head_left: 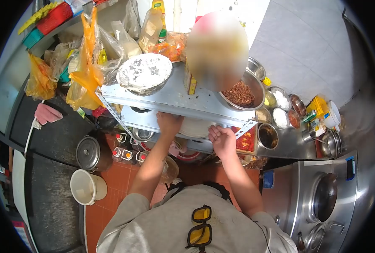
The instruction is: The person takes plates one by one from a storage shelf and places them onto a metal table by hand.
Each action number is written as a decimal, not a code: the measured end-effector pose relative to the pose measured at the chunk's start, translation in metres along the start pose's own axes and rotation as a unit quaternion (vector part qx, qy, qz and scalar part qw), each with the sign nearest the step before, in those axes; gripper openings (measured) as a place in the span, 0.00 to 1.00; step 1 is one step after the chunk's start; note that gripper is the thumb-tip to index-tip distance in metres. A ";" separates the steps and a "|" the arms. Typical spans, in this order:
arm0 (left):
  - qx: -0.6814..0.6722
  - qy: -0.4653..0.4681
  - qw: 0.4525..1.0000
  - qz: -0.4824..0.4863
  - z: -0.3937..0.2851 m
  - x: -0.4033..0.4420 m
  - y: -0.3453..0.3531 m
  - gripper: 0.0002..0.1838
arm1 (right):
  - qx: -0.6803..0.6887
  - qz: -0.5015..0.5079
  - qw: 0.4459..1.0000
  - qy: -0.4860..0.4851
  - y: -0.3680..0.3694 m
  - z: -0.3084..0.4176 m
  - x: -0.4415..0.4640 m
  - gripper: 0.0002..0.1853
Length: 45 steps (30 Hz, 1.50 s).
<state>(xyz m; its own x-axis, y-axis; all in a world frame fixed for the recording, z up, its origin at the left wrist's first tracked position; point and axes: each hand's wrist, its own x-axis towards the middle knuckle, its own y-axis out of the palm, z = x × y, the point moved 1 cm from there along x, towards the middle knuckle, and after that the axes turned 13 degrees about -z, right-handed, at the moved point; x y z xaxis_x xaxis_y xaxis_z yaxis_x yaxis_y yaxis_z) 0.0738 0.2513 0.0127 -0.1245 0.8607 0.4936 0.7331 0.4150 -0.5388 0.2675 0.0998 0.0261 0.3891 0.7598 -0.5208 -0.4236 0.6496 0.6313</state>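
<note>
Both arms reach forward to the metal shelf unit. My left hand is at the front of the lower level, under the top shelf's edge; its fingers are hidden in the shadow there. Between the hands a pale round plate or lid lies on the lower level, partly covered by the top shelf. My right hand is at that round thing's right side, palm turned up and fingers loosely curled, with nothing visible in it. A red tray of food is just right of it.
On the top shelf are a foil-covered bowl and a steel bowl of brown bits. Several seasoning bowls line the right counter. A white bucket, a dark pot and red-capped bottles stand at the left.
</note>
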 end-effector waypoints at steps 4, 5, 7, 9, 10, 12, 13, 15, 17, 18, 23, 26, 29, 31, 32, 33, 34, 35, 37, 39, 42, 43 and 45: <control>-0.017 0.038 0.999 -0.007 0.024 0.006 0.015 0.42 | -0.011 -0.015 0.999 0.027 0.009 0.004 0.001 0.18; -0.017 0.038 0.999 -0.004 0.030 0.006 0.018 0.42 | -0.010 -0.014 0.999 0.038 0.010 0.005 0.002 0.18; -0.018 0.038 0.999 -0.001 0.031 0.008 0.018 0.42 | -0.010 -0.012 0.999 0.044 0.007 0.006 0.007 0.18; -0.035 0.018 0.999 0.006 0.029 0.010 0.013 0.44 | -0.014 -0.012 0.999 0.048 0.006 0.007 0.009 0.17; -0.044 0.008 0.999 0.010 0.026 0.012 0.010 0.44 | -0.018 -0.013 0.999 0.048 0.007 0.008 0.009 0.16; -0.077 0.008 0.997 -0.013 0.027 0.011 0.009 0.45 | -0.031 -0.017 0.998 0.047 0.006 0.009 0.010 0.15; -0.093 0.008 0.995 -0.024 0.028 0.012 0.007 0.46 | -0.040 -0.021 0.998 0.045 0.006 0.008 0.010 0.13; -0.123 -0.064 0.987 0.082 0.023 0.018 -0.009 0.43 | -0.055 -0.013 0.997 0.045 0.002 0.007 0.018 0.11; -0.151 -0.096 0.975 0.129 0.015 0.019 -0.024 0.43 | -0.070 0.007 0.996 0.048 -0.010 0.005 0.032 0.08; -0.163 -0.092 0.975 0.122 0.013 0.016 -0.028 0.44 | -0.081 0.003 0.996 0.043 -0.013 0.006 0.032 0.07; -0.202 -0.124 0.965 0.109 0.001 -0.001 -0.050 0.44 | -0.145 -0.007 0.989 0.012 -0.014 0.006 0.030 0.04; -0.167 -0.163 0.962 0.140 0.002 -0.013 -0.064 0.43 | -0.166 -0.001 0.986 -0.002 -0.019 0.002 0.025 0.05; -0.186 -0.154 0.963 0.117 0.006 -0.031 -0.075 0.40 | -0.188 0.002 0.981 -0.035 -0.024 -0.002 0.016 0.05; -0.170 -0.174 0.962 0.120 -0.005 -0.040 -0.092 0.39 | -0.194 0.001 0.980 -0.053 -0.023 -0.003 0.008 0.05; -0.163 -0.183 0.962 0.119 -0.011 -0.042 -0.101 0.38 | -0.196 0.002 0.979 -0.063 -0.021 -0.003 0.006 0.05; -0.162 -0.192 0.959 0.127 -0.018 -0.044 -0.111 0.38 | -0.205 0.016 0.976 -0.067 -0.020 -0.003 0.002 0.05; -0.179 -0.216 0.952 0.124 -0.025 -0.048 -0.122 0.38 | -0.224 0.023 0.972 -0.063 -0.019 -0.001 -0.003 0.06; -0.197 -0.241 0.943 0.120 -0.032 -0.054 -0.132 0.38 | -0.243 0.031 0.968 -0.057 -0.018 0.001 -0.009 0.07; -0.202 -0.260 0.939 0.100 -0.048 -0.065 -0.152 0.39 | -0.279 0.056 0.958 -0.039 -0.020 0.001 -0.013 0.09; -0.185 -0.222 0.955 0.065 -0.022 -0.093 -0.145 0.42 | -0.313 0.093 0.945 -0.014 -0.026 0.003 -0.014 0.11; -0.164 -0.250 0.954 0.027 -0.030 -0.128 -0.162 0.43 | -0.363 0.128 0.923 0.009 -0.027 0.006 -0.021 0.12; -0.164 -0.253 0.953 0.007 -0.034 -0.142 -0.165 0.43 | -0.377 0.150 0.914 0.011 -0.034 0.006 -0.019 0.12; -0.136 -0.290 0.947 -0.010 -0.055 -0.166 -0.177 0.43 | -0.398 0.192 0.897 0.017 -0.045 0.007 -0.019 0.12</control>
<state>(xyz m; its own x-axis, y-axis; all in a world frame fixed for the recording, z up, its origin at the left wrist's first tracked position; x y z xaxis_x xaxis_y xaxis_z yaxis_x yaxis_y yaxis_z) 0.0014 0.0186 0.0637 -0.4293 0.9031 0.0007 0.8617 0.4099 -0.2991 0.2848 0.0559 0.0118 0.0703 0.9230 -0.3784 -0.9759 0.1421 0.1654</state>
